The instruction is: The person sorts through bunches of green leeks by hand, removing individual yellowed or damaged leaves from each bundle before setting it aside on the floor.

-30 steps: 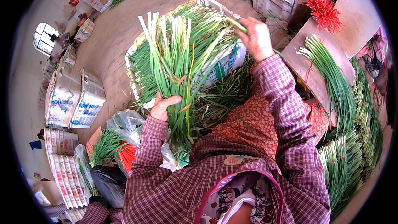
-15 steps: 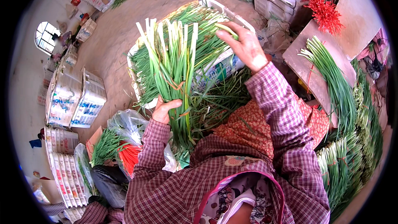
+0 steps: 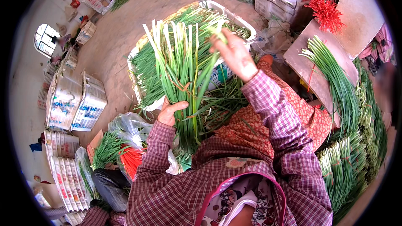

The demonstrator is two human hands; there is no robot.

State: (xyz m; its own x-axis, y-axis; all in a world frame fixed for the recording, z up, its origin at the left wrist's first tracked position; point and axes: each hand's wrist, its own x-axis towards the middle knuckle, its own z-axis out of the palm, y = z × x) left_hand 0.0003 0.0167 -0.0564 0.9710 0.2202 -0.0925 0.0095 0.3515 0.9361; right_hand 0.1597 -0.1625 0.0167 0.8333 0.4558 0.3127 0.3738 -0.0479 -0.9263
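Observation:
My left hand [image 3: 172, 112] is closed round the lower part of an upright bunch of garlic chives [image 3: 179, 65], pale stem ends up, dark leaves down. Raised on the right, my right hand [image 3: 235, 53] pinches a loose chive stalk [image 3: 218, 32] beside the bunch; its fingertips are smeared by motion. Behind both hands, more chives [image 3: 146, 69] lie heaped in a white plastic crate [image 3: 251, 28]. Trimmed leaves [image 3: 226, 102] gather between the crate and my lap.
To the right, a tied chive bundle [image 3: 335, 83] and red ties [image 3: 325, 11] rest on a board [image 3: 295, 54]. Stacked bundles [image 3: 343, 171] stand below them. At left are white crates [image 3: 88, 102], a plastic bag [image 3: 130, 127] and red strips [image 3: 132, 159]. More crates [image 3: 274, 0] are stacked behind.
My right hand has drawn left and slightly down, from the crate's far right side toward the bunch, bringing a stalk with it. My left hand and the bunch have shifted slightly right.

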